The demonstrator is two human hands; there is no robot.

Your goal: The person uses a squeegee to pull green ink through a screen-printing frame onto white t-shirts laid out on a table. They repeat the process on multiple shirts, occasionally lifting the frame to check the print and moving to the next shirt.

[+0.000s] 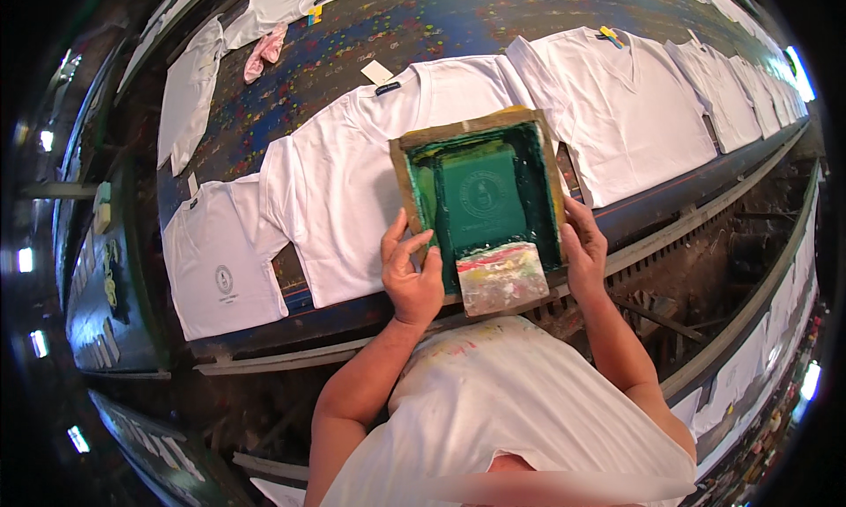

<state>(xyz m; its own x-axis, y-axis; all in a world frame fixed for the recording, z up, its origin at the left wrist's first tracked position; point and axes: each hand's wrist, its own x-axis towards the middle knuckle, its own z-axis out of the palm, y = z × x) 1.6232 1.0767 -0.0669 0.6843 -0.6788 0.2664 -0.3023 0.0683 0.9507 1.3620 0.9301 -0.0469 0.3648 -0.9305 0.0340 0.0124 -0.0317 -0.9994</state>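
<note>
My left hand (412, 278) grips the left side of a wooden screen-printing frame (403, 177), and my right hand (584, 247) grips its right side. Green mesh with a faint round emblem fills the frame, and green ink coats its inner edges. A squeegee (504, 282) smeared with pale and red paint leans inside the near end, overlapping that edge. Partly behind the frame, a white T-shirt (339, 190) lies flat on the table; I cannot tell whether the frame touches it. To the left, another white T-shirt (211, 260) carries a small dark round print.
More white T-shirts (626, 111) line the long paint-spotted table (308, 84) to the right. A pink-stained cloth (264, 53) lies farther back. A rail (291, 357) runs along the table's near edge. Other shirts hang or lie on a rack (749, 366) at the lower right.
</note>
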